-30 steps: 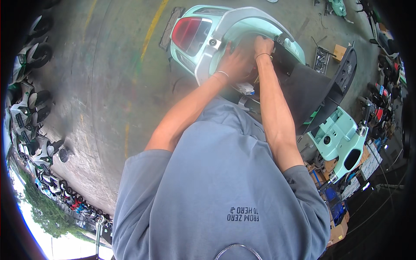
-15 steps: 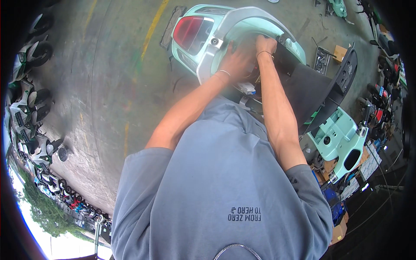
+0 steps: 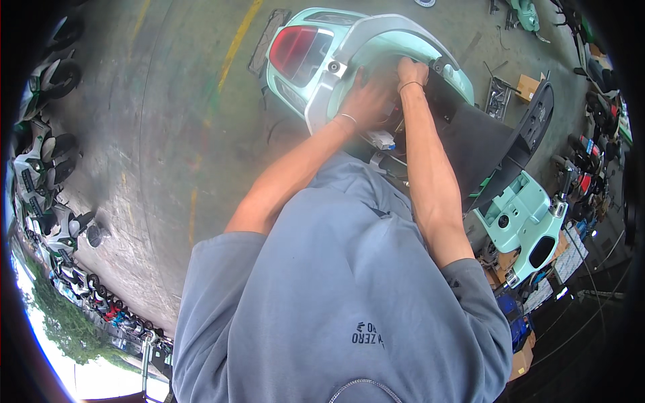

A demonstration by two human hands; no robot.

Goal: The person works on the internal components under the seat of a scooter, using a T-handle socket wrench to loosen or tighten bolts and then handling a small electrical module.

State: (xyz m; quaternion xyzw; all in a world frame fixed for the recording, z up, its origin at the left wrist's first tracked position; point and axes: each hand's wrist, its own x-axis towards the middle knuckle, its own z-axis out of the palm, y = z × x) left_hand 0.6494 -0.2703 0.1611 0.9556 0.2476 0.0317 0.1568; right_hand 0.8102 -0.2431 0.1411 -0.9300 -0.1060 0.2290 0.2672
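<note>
In front of me stands a mint-green scooter (image 3: pixel 299 94) with its rear body opened up. A red tail light (image 3: pixel 295 54) and a silver grab rail (image 3: pixel 396 25) show on its rear end. Both my hands reach inside the rail, into the body cavity. My left hand (image 3: pixel 369 101) is blurred by a smear, its fingers mostly hidden inside. Closed at the cavity's far edge, near a rail bolt, is my right hand (image 3: pixel 411 70); whatever its fingers grip is hidden. Below the hands sits a small white box-like part (image 3: pixel 381 140) beside some wiring.
A black panel (image 3: pixel 470 134) and an upright dark seat-like piece (image 3: pixel 537 114) adjoin the cavity on the right. Beyond lies the scooter's mint-green front (image 3: pixel 517 211). A cardboard box (image 3: pixel 527 87) and metal parts (image 3: pixel 498 97) rest on the floor. Parked motorbikes (image 3: pixel 64 158) line the left.
My left hand has shifted slightly within the cavity. The right hand stays closed in nearly the same place. My torso has leaned a little, folding the shirt.
</note>
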